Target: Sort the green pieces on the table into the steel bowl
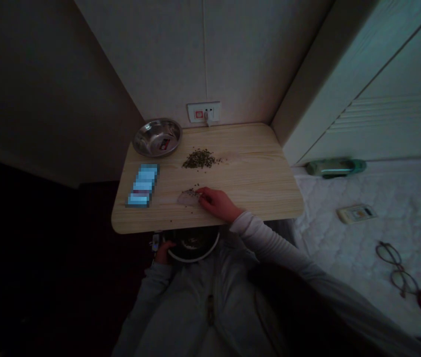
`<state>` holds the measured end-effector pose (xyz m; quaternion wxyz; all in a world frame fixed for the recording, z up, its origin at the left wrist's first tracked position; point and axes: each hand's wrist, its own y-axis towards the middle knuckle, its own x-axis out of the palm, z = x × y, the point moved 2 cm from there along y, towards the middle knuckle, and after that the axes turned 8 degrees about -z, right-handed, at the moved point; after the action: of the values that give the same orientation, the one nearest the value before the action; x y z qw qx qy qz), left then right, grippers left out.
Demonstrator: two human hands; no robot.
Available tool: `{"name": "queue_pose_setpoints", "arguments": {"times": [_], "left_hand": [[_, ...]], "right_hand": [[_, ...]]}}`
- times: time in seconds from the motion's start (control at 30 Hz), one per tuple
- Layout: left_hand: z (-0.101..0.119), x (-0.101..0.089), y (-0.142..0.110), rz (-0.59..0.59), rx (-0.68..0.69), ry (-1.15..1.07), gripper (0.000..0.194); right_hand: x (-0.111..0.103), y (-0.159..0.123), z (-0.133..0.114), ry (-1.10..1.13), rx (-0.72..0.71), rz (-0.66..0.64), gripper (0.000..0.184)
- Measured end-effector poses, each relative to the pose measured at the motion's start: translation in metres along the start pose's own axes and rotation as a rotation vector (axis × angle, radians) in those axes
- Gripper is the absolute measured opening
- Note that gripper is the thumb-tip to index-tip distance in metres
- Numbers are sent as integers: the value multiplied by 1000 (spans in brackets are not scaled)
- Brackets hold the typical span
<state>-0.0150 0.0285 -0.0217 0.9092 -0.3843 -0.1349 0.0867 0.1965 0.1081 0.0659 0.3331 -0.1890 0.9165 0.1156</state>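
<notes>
My right hand (217,204) rests on the small wooden table with its fingers curled together. Its fingertips touch a few small dark green grains, like dried beans or seeds (191,191), beside a pale patch on the wood. Whatever is between the fingers is too small to make out. Farther back lies a larger loose pile of the same grains (200,158). Below the table's front edge, my left hand (164,252) grips the left side of a dark round bowl with a pale rim (195,259). Some light-catching contents show inside that bowl, but they are unclear.
On the table (262,188), a shiny metal bowl (158,139) stands at the back left, with a lit, blurred phone (143,185) before it. A plug sits in the wall socket (203,113). Rightward, a green bottle (334,167) and glasses (396,267) lie on a quilted bed.
</notes>
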Motion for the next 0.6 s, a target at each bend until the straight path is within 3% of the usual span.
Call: {"name": "queue_pose_setpoints", "arguments": {"times": [0.2, 0.6], "left_hand": [[1, -1, -1, 4, -4, 10, 8], [-6, -22, 13, 22, 95, -23, 13]], "right_hand": [[0, -1, -2, 5, -22, -28, 32], [14, -2, -18, -11, -78, -79, 30]]}}
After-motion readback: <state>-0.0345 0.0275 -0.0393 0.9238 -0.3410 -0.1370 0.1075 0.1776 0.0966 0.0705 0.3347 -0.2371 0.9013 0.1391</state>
